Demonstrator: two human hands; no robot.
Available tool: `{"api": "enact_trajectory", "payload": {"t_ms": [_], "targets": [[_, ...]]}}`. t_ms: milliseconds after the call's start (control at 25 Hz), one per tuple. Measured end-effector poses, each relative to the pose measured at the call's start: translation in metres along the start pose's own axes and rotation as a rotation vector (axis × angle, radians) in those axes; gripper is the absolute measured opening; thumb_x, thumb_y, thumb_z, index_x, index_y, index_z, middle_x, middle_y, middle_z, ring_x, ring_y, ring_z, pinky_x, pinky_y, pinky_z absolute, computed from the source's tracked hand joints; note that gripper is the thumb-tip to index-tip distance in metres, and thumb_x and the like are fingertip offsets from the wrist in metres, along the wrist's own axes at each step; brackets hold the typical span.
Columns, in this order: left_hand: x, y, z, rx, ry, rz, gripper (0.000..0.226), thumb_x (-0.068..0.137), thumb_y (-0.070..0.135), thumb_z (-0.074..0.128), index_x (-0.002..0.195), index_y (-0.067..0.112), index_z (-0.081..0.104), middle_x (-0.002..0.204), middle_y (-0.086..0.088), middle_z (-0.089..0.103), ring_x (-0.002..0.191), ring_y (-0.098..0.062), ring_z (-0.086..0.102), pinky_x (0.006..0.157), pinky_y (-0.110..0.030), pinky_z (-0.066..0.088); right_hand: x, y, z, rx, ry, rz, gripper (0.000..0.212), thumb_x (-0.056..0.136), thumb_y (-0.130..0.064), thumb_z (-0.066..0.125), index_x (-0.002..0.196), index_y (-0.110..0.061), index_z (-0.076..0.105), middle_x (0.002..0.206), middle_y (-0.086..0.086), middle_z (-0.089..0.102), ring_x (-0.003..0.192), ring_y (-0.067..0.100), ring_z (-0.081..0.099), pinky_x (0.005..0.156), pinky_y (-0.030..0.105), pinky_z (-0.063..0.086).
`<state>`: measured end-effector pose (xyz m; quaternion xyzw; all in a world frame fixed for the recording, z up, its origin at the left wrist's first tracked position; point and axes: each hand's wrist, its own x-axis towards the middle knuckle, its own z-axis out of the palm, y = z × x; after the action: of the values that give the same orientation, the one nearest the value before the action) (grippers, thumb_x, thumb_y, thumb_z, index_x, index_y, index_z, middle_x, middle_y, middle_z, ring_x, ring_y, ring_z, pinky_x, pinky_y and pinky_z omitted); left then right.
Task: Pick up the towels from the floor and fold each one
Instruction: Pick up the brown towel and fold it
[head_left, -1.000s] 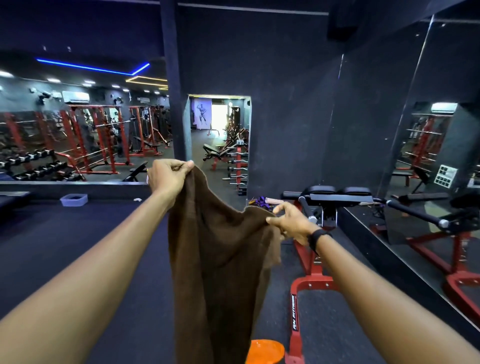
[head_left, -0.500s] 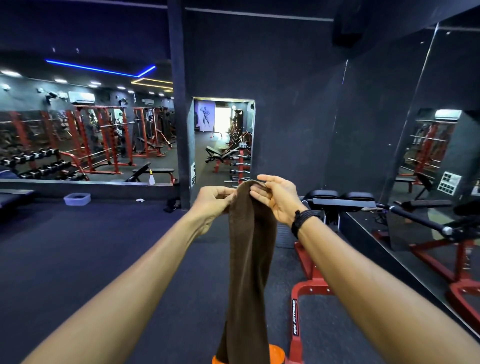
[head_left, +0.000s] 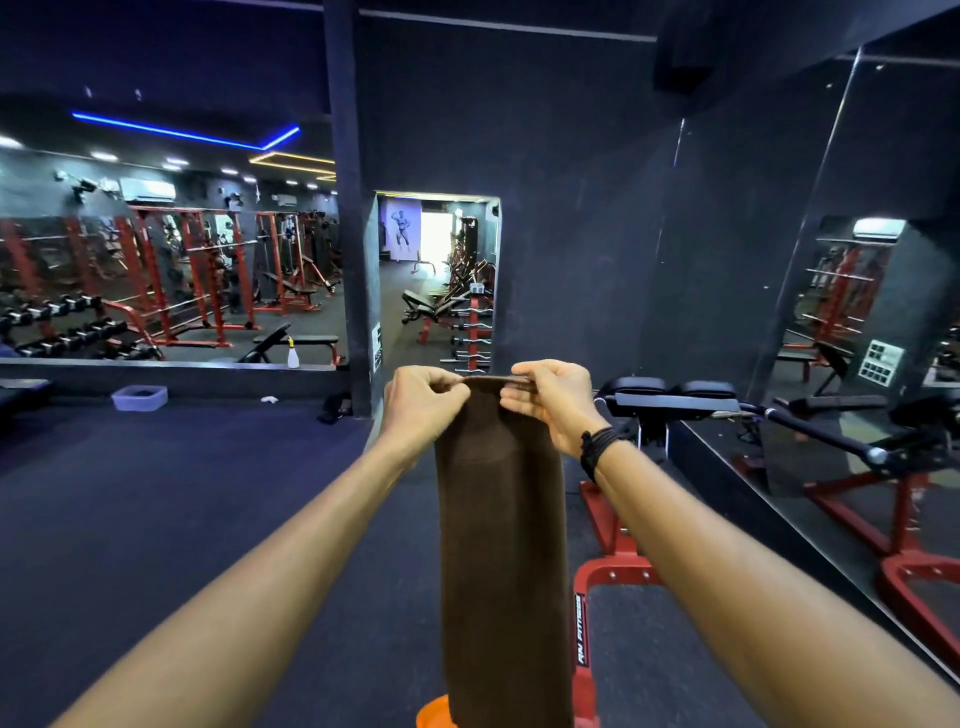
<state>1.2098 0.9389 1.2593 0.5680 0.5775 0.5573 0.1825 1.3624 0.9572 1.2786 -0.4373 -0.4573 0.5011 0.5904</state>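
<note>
A brown towel (head_left: 501, 545) hangs straight down in front of me, doubled lengthwise into a narrow strip. My left hand (head_left: 423, 408) pinches its top left corner. My right hand (head_left: 553, 397), with a black band on the wrist, pinches the top right corner. Both hands are close together at chest height, and the top edge runs taut between them. The towel's lower end falls out of view at the bottom.
A red-framed exercise bench (head_left: 670, 400) with black pads stands just right of the towel. An orange object (head_left: 434, 712) lies on the dark floor below. A mirror wall (head_left: 857, 364) runs along the right. A small plastic tub (head_left: 139, 397) and a dark cloth (head_left: 332, 408) lie by the far wall.
My hands came together from wide apart, folding the spread towel in half lengthwise. They have since parted slightly and now stretch the doubled top edge level.
</note>
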Motion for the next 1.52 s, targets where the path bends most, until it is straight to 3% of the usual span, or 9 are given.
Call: {"api": "enact_trajectory", "payload": {"t_ms": [120, 240, 360, 520, 760, 1080, 1240, 1440, 1520], "targets": [[0.012, -0.001, -0.002, -0.016, 0.005, 0.034, 0.012, 0.082, 0.015, 0.070, 0.092, 0.016, 0.077, 0.085, 0.003, 0.073, 0.084, -0.010, 0.066, 0.073, -0.021, 0.048, -0.009, -0.003, -0.010, -0.530, -0.243, -0.048, 0.027, 0.093, -0.006, 0.045, 0.071, -0.006, 0.060, 0.060, 0.011, 0.058, 0.042, 0.016, 0.054, 0.041, 0.025, 0.050], [0.018, 0.003, -0.003, -0.008, -0.031, 0.063, 0.012, 0.082, 0.014, 0.069, 0.089, 0.018, 0.077, 0.087, 0.002, 0.074, 0.087, -0.011, 0.067, 0.077, -0.024, 0.052, -0.009, -0.004, -0.023, -1.132, -0.501, -0.091, 0.045, 0.091, -0.042, 0.055, 0.053, -0.019, 0.045, 0.052, 0.000, 0.044, 0.045, 0.013, 0.038, 0.043, 0.024, 0.032], [0.021, 0.010, -0.008, -0.001, -0.021, 0.080, 0.012, 0.076, 0.014, 0.070, 0.080, 0.022, 0.077, 0.076, 0.005, 0.073, 0.075, -0.009, 0.065, 0.067, -0.024, 0.052, -0.004, -0.003, -0.038, -1.474, -0.633, -0.022, 0.064, 0.066, -0.079, 0.058, 0.065, -0.015, 0.057, 0.065, 0.004, 0.059, 0.061, 0.024, 0.056, 0.058, 0.034, 0.045], [0.023, 0.011, -0.027, 0.134, -0.067, 0.147, 0.013, 0.072, 0.013, 0.069, 0.073, 0.023, 0.077, 0.061, 0.012, 0.067, 0.059, 0.000, 0.060, 0.056, -0.016, 0.045, -0.001, -0.007, -0.067, -1.732, -0.591, 0.049, 0.044, 0.075, -0.060, 0.069, 0.068, -0.018, 0.058, 0.065, -0.002, 0.055, 0.063, 0.017, 0.054, 0.058, 0.026, 0.043], [0.032, -0.009, -0.055, 0.388, -0.195, 0.255, 0.022, 0.070, 0.001, 0.064, 0.081, 0.014, 0.079, 0.043, 0.023, 0.056, 0.043, 0.012, 0.051, 0.057, -0.022, 0.055, 0.020, -0.010, -0.088, -1.231, -0.223, -0.324, 0.031, 0.077, -0.032, 0.079, 0.054, -0.019, 0.064, 0.047, -0.005, 0.057, 0.040, 0.000, 0.049, 0.047, 0.018, 0.039], [0.044, -0.042, -0.058, -0.112, -0.080, 0.015, 0.020, 0.082, -0.001, 0.070, 0.098, 0.012, 0.070, 0.088, -0.009, 0.068, 0.078, -0.014, 0.058, 0.068, -0.024, 0.051, 0.027, -0.014, -0.079, -0.469, -0.129, -0.460, 0.028, 0.070, -0.009, 0.084, 0.083, -0.020, 0.062, 0.070, 0.001, 0.065, 0.067, 0.016, 0.060, 0.064, 0.035, 0.055], [0.048, -0.049, -0.054, 0.170, -0.221, 0.062, 0.010, 0.084, 0.013, 0.073, 0.074, 0.013, 0.069, 0.072, -0.009, 0.068, 0.067, -0.016, 0.059, 0.066, -0.036, 0.053, 0.026, -0.012, -0.085, -0.390, -0.102, -0.438, 0.023, 0.072, -0.004, 0.081, 0.080, -0.018, 0.065, 0.073, 0.003, 0.067, 0.068, 0.014, 0.063, 0.060, 0.025, 0.054], [0.032, -0.038, -0.035, 0.276, -0.688, -0.184, 0.012, 0.083, 0.008, 0.072, 0.073, 0.005, 0.067, 0.061, -0.007, 0.063, 0.054, -0.013, 0.058, 0.052, -0.021, 0.055, 0.016, -0.008, -0.122, -0.667, -0.303, -0.148, 0.018, 0.071, -0.002, 0.079, 0.075, -0.010, 0.063, 0.053, -0.003, 0.062, 0.049, 0.006, 0.058, 0.050, 0.021, 0.050], [0.036, -0.013, -0.021, 0.100, -0.548, -0.077, 0.008, 0.086, 0.011, 0.068, 0.080, 0.008, 0.066, 0.070, -0.010, 0.062, 0.056, -0.014, 0.057, 0.049, -0.018, 0.049, 0.019, -0.035, -0.125, -0.587, -0.268, -0.190, 0.019, 0.073, 0.001, 0.077, 0.076, -0.011, 0.062, 0.054, -0.003, 0.061, 0.047, 0.007, 0.057, 0.050, 0.023, 0.049]]}}
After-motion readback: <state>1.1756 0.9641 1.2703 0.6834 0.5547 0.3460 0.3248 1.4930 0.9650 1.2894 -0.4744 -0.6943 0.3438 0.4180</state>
